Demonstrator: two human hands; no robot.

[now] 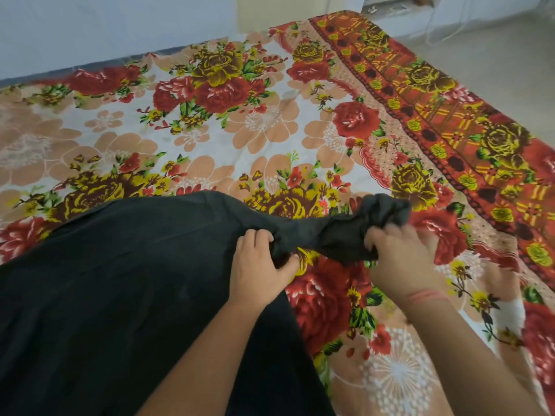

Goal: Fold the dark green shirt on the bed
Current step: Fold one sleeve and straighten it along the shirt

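Note:
The dark green shirt (126, 280) lies spread over the near left part of the bed (240, 130), looking almost black. One of its sleeves (360, 223) stretches to the right, bunched and crumpled. My left hand (258, 265) grips the cloth where the sleeve meets the body. My right hand (399, 262) is closed on the sleeve's bunched end, slightly blurred. The shirt's near edge runs out of the frame at the bottom left.
The bed carries a floral sheet in red, yellow and peach with a red patterned border (450, 115) along its right side. Pale floor (495, 55) lies beyond that edge, and a white wall (90, 25) stands behind the bed.

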